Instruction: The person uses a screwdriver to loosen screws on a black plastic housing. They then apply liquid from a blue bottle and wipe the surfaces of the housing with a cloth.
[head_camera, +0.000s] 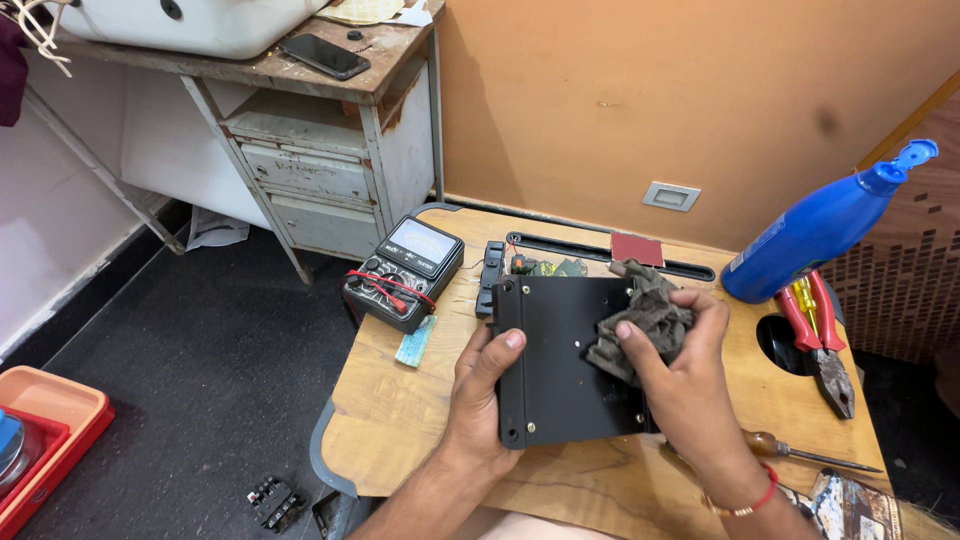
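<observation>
Black plate (560, 350), flat on wooden table (400, 410), under two hands.
Left hand (480, 385) grips plate's left edge; right hand (680, 370) presses bunched grey rag (640, 320) onto it; multimeter (405, 270) nearby.

The right hand (680, 370) and its grey rag (640, 320) hide the black panel's (565, 355) right edge. The panel covers most of a green circuit board (545, 267). At the wooden table's (400, 410) near right corner, a patterned object (850, 505) is cut off.
</observation>
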